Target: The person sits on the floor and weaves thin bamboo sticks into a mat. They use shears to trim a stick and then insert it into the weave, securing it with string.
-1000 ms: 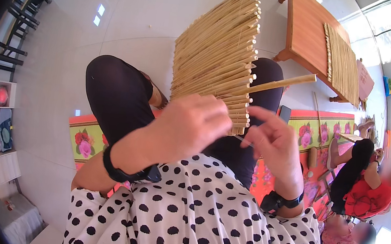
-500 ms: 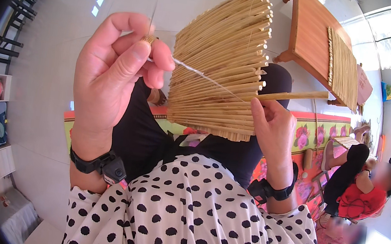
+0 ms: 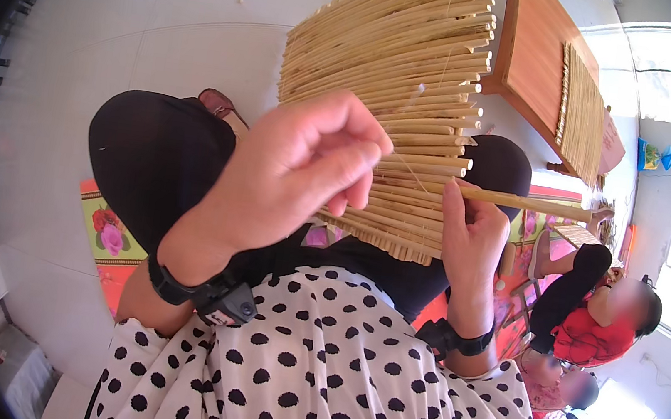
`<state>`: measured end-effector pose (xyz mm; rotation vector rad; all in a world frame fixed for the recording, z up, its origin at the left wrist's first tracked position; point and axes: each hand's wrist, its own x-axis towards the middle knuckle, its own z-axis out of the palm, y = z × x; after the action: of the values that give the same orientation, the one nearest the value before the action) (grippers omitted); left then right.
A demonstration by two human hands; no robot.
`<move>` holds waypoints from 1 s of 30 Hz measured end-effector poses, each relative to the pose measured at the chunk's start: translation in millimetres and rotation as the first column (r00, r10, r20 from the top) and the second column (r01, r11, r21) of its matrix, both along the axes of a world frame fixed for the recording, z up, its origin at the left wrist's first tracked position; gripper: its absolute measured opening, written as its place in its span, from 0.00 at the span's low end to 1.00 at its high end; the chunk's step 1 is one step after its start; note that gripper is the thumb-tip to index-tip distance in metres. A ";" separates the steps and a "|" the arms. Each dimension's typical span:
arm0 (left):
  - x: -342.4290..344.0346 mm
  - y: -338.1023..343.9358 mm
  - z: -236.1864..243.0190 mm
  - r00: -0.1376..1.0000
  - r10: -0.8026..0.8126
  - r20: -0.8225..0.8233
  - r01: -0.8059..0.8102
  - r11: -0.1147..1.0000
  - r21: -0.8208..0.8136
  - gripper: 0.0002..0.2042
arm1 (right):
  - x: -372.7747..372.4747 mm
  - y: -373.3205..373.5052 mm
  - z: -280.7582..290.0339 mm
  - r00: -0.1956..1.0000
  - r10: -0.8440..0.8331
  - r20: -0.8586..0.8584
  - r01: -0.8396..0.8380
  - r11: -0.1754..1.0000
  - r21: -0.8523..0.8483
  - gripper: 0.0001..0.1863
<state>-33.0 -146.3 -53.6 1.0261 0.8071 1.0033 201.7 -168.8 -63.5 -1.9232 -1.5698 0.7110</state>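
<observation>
A mat of thin, pale reed stalks rests across my lap, its cut ends lined up along the right side. My left hand is above the mat's left part, thumb and forefinger pinched on a fine thread. This thread slants down from the fingertips to the stalks near my right thumb. Any needle in that hand is hidden from sight. At the mat's right edge my right hand is closed around one longer stalk, which sticks out to the right beyond the others.
A wooden table stands at the far right, a second stalk mat draped over its edge. Two people sit at the right, one in a red top. Floral cloth lies beneath me.
My left hand has swung right and down toward the mat, and the thread span has shortened. The needle seen upright in it before no longer shows. My right hand keeps its hold.
</observation>
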 end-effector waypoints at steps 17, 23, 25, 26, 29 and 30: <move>24.5 -1.8 -38.5 0.797 0.093 -0.597 0.222 0.874 0.433 0.02 | -18.8 -4.6 12.1 0.995 -0.090 0.031 0.091 0.995 -0.045 0.07; 21.5 -2.6 -36.0 0.757 0.116 -0.643 0.270 0.840 0.470 0.06 | -21.6 -5.4 10.1 0.990 -0.130 -0.064 0.127 0.991 -0.049 0.07; 20.1 -3.0 -36.2 0.741 0.126 -0.660 0.280 0.835 0.473 0.06 | -20.9 -5.0 10.4 0.994 -0.110 -0.028 0.109 0.993 -0.047 0.07; 19.5 -3.1 -36.4 0.732 0.130 -0.668 0.285 0.833 0.475 0.06 | -20.4 -5.0 10.2 0.995 -0.101 -0.010 0.100 0.994 -0.046 0.07; 17.9 -3.9 -36.9 0.712 0.120 -0.692 0.290 0.847 0.446 0.04 | -20.2 -4.8 9.7 0.995 -0.101 0.017 0.101 0.994 -0.048 0.07; 17.9 -3.9 -36.5 0.706 0.111 -0.700 0.290 0.856 0.428 0.03 | -19.9 -4.9 10.6 0.995 -0.092 0.037 0.094 0.993 -0.065 0.08</move>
<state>-15.1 -150.3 -90.1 1.9822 1.1200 0.7244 181.8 -173.8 -52.9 -2.0528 -1.4826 0.7029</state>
